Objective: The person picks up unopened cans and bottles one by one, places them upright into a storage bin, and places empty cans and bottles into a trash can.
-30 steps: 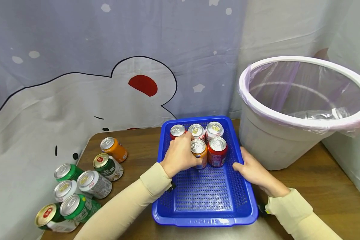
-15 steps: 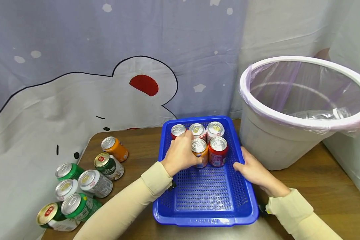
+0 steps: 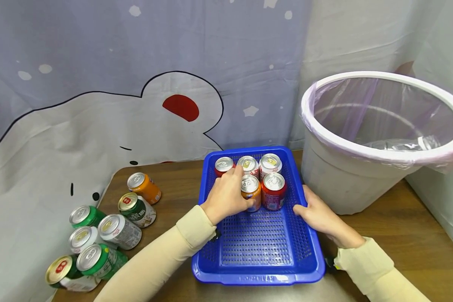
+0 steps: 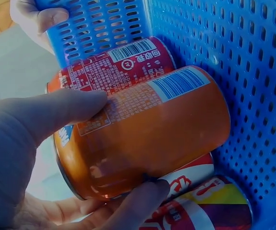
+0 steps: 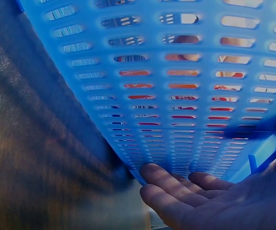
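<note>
In the head view a blue perforated basket [image 3: 258, 279] stands on the wooden table. My left hand [image 3: 226, 195] reaches in and grips an orange soda can [image 3: 252, 195], its thumb on the near side and fingers round the other. The left wrist view shows that orange can's barcode side [image 4: 157, 134]. Beside it stands a red can [image 3: 273, 197]; behind are another red can [image 3: 224, 165] and two white-and-red ones [image 3: 270, 163]. My right hand [image 3: 321, 214] holds the basket's right rim, thumb over the inside. In the right wrist view its fingers [image 5: 169, 191] lie against the outer wall.
Left on the table stand several cans, among them an orange can [image 3: 145, 187], a green-and-white can [image 3: 137, 210] and a silver can [image 3: 119, 231]. A lined white bin [image 3: 336, 180] stands close right of the basket. Behind the table hangs a patterned curtain [image 3: 249, 84].
</note>
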Motion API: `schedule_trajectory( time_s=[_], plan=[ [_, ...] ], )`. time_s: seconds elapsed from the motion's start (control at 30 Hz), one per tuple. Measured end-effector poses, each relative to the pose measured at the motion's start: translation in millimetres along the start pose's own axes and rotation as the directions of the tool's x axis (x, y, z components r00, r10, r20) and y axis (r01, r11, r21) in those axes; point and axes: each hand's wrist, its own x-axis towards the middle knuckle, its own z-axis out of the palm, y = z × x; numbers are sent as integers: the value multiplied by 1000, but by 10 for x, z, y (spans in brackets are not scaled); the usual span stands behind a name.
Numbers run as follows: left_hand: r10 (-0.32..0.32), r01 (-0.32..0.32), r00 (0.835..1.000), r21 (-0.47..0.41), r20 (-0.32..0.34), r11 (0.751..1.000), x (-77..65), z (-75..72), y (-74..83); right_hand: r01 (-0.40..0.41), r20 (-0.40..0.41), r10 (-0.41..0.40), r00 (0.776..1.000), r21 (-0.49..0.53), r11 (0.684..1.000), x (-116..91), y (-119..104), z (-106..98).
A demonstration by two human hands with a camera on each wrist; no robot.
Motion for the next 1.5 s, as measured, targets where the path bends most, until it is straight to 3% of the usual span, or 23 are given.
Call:
schedule_trajectory(
  time_s=[0.53, 0.97, 1.23, 1.5],
  plan=[
    [12, -12, 999, -21, 29, 1000, -98, -101, -33, -2, 1, 2, 1000, 0, 1000, 8, 14, -4],
    [10, -15, 998, -85, -59, 996, -149, -449, -104, 4, -3, -4, 1000, -1, 1000, -3, 2, 4],
    [-102, 94, 986, -66, -130, 993, -232, -630, -335, 3, 1, -3, 1000, 0, 1000, 10, 0, 11],
    [-217, 221, 952, -7, -217, 975, -356, -707, -610, 19, -8, -19, 1000, -38, 999, 5, 9, 0]
  ],
)
